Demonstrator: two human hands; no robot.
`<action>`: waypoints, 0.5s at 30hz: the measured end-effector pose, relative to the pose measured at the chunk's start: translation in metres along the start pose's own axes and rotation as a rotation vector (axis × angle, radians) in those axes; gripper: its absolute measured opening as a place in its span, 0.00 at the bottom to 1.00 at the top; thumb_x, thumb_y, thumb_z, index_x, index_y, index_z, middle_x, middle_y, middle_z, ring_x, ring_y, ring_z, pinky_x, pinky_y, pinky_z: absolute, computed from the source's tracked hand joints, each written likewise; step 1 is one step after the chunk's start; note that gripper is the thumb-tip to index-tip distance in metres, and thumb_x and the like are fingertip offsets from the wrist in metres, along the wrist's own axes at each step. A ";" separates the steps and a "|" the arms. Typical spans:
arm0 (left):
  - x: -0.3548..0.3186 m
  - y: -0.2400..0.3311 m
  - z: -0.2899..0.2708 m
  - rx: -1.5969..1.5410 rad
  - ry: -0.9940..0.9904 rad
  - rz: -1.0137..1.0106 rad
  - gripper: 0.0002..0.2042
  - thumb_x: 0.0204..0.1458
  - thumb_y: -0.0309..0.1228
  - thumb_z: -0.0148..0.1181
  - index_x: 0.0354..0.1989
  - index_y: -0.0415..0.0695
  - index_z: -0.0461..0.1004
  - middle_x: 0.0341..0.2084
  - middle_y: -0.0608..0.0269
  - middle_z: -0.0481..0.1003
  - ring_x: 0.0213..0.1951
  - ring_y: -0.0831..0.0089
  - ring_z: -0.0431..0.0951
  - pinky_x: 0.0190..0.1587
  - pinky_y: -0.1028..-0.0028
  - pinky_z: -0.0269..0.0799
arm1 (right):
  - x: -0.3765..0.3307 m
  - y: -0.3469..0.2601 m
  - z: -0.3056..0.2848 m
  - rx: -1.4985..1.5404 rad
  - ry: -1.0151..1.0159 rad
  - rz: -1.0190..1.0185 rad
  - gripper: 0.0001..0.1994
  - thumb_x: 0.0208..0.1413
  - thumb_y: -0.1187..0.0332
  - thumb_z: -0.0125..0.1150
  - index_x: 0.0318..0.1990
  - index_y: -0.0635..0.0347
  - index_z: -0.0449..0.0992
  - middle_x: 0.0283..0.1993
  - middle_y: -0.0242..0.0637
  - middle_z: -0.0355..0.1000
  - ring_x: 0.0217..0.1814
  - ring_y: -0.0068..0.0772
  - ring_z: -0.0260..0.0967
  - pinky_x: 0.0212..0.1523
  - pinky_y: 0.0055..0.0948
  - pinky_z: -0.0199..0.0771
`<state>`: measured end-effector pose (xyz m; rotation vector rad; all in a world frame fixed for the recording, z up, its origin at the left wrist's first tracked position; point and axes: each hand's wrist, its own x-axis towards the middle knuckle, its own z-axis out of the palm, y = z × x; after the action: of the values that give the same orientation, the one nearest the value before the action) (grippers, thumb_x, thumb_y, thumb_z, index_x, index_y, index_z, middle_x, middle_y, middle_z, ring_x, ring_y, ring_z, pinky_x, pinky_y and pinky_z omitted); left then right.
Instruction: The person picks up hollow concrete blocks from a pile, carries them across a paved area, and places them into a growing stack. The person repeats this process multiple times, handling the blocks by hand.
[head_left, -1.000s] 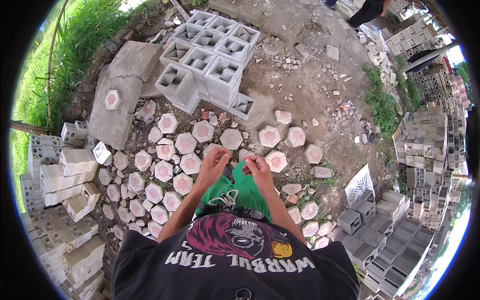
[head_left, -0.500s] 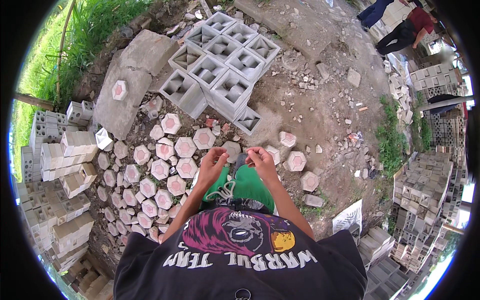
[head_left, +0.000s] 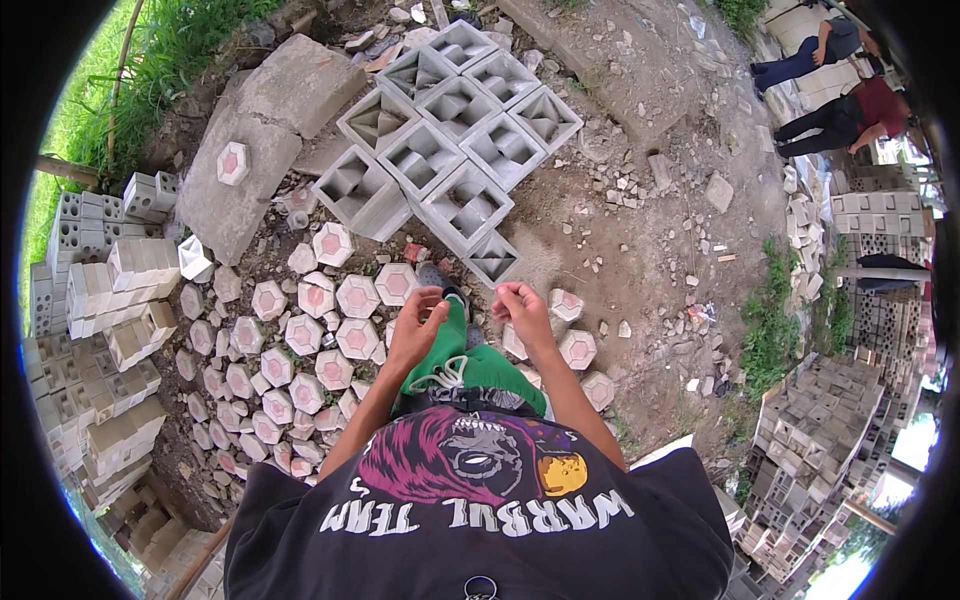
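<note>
My left hand (head_left: 416,328) hangs in front of my waist above my green trousers (head_left: 458,355). Its fingers are loosely curled, thumb apart from them, and no object shows in it. To its right, my right hand (head_left: 524,314) is held at about the same height, fingers bent and apart, also without any visible object. Just ahead stands a stack of grey hollow concrete blocks (head_left: 469,205) with square openings; both hands are apart from it. Hexagonal paving blocks (head_left: 357,297) with reddish centres lie on the ground beyond and left of my left hand.
A broken concrete slab (head_left: 240,165) at the far left carries one hexagonal block. Stacked blocks line the left side (head_left: 105,340) and right side (head_left: 815,420). Rubble (head_left: 640,180) is strewn over the dirt. Two people (head_left: 845,120) are at the far right.
I have stepped forward, a shoe now showing ahead of my left hand. The block stack appears nearer and the hexagonal blocks have shifted left and down. Both hands remain raised and empty.
</note>
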<state>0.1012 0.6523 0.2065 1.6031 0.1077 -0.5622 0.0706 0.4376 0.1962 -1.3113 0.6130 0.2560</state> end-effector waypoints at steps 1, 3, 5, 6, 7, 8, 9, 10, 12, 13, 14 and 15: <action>0.015 0.007 -0.005 0.014 0.015 0.003 0.18 0.57 0.34 0.57 0.52 0.38 0.67 0.40 0.57 0.75 0.38 0.74 0.76 0.41 0.74 0.72 | 0.013 -0.011 0.004 -0.010 0.011 0.000 0.12 0.60 0.60 0.56 0.42 0.59 0.73 0.29 0.29 0.73 0.31 0.18 0.70 0.33 0.20 0.71; 0.037 0.014 -0.016 0.008 0.040 0.012 0.17 0.58 0.34 0.56 0.52 0.39 0.67 0.40 0.57 0.75 0.37 0.74 0.76 0.40 0.75 0.72 | 0.035 -0.026 0.009 -0.013 0.008 -0.003 0.12 0.60 0.60 0.57 0.41 0.59 0.73 0.29 0.29 0.73 0.31 0.17 0.70 0.33 0.20 0.70; 0.066 0.020 -0.025 -0.007 0.070 0.036 0.17 0.58 0.34 0.56 0.52 0.39 0.67 0.40 0.58 0.75 0.37 0.75 0.76 0.39 0.75 0.72 | 0.054 -0.043 0.015 -0.036 -0.001 -0.030 0.12 0.60 0.60 0.57 0.41 0.59 0.73 0.29 0.29 0.73 0.31 0.18 0.70 0.33 0.20 0.70; 0.080 0.023 -0.030 -0.004 0.081 0.042 0.17 0.58 0.34 0.56 0.52 0.39 0.67 0.40 0.58 0.75 0.37 0.75 0.76 0.38 0.75 0.71 | 0.063 -0.052 0.019 -0.048 -0.007 -0.042 0.12 0.60 0.60 0.57 0.41 0.59 0.73 0.29 0.29 0.73 0.31 0.18 0.70 0.33 0.20 0.70; 0.089 0.024 -0.035 0.003 0.090 0.037 0.17 0.58 0.34 0.56 0.52 0.39 0.67 0.40 0.58 0.75 0.36 0.75 0.76 0.38 0.75 0.71 | 0.067 -0.059 0.023 -0.042 -0.010 -0.035 0.12 0.60 0.60 0.57 0.41 0.59 0.73 0.29 0.29 0.73 0.31 0.18 0.70 0.33 0.20 0.70; 0.098 0.026 -0.038 0.009 0.100 0.032 0.17 0.58 0.34 0.56 0.52 0.40 0.67 0.40 0.59 0.75 0.36 0.75 0.76 0.38 0.75 0.71 | 0.076 -0.064 0.023 -0.054 -0.005 -0.042 0.12 0.60 0.60 0.57 0.42 0.59 0.73 0.30 0.29 0.73 0.31 0.18 0.70 0.33 0.20 0.70; 0.110 0.025 -0.039 -0.005 0.112 0.054 0.16 0.58 0.33 0.56 0.52 0.40 0.67 0.40 0.59 0.75 0.36 0.75 0.76 0.38 0.75 0.71 | 0.086 -0.069 0.022 -0.065 -0.002 -0.049 0.11 0.60 0.61 0.56 0.42 0.59 0.73 0.30 0.29 0.73 0.31 0.18 0.70 0.33 0.21 0.70; 0.118 0.028 -0.040 -0.023 0.113 0.063 0.16 0.58 0.33 0.55 0.52 0.40 0.66 0.40 0.58 0.75 0.36 0.75 0.76 0.39 0.75 0.71 | 0.095 -0.073 0.024 -0.072 0.001 -0.060 0.11 0.61 0.62 0.56 0.42 0.59 0.73 0.30 0.29 0.73 0.31 0.18 0.70 0.34 0.21 0.71; 0.130 0.033 -0.040 -0.061 0.121 0.081 0.16 0.59 0.33 0.55 0.52 0.39 0.66 0.41 0.57 0.76 0.37 0.74 0.77 0.40 0.75 0.71 | 0.106 -0.079 0.025 -0.102 0.006 -0.033 0.11 0.61 0.62 0.56 0.42 0.59 0.73 0.30 0.29 0.73 0.32 0.18 0.70 0.34 0.21 0.71; 0.135 0.034 -0.039 -0.080 0.124 0.088 0.16 0.59 0.33 0.55 0.52 0.38 0.66 0.41 0.57 0.76 0.38 0.74 0.77 0.41 0.75 0.71 | 0.111 -0.082 0.024 -0.118 0.009 -0.021 0.11 0.61 0.62 0.56 0.42 0.59 0.73 0.30 0.29 0.73 0.32 0.19 0.70 0.34 0.22 0.71; 0.140 0.036 -0.038 -0.100 0.129 0.095 0.16 0.59 0.32 0.55 0.52 0.38 0.65 0.41 0.56 0.76 0.38 0.73 0.77 0.42 0.75 0.71 | 0.118 -0.082 0.024 -0.131 -0.001 -0.022 0.10 0.60 0.62 0.56 0.42 0.59 0.73 0.31 0.29 0.73 0.32 0.19 0.70 0.35 0.22 0.71; 0.145 0.036 -0.037 -0.120 0.136 0.101 0.16 0.59 0.32 0.54 0.53 0.37 0.65 0.42 0.56 0.76 0.39 0.73 0.78 0.43 0.74 0.71 | 0.126 -0.082 0.023 -0.144 -0.014 -0.023 0.10 0.60 0.62 0.56 0.42 0.59 0.73 0.31 0.29 0.73 0.32 0.19 0.70 0.35 0.22 0.71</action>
<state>0.2528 0.6450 0.1797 1.5201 0.1581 -0.3612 0.2210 0.4180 0.1965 -1.4535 0.5759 0.2944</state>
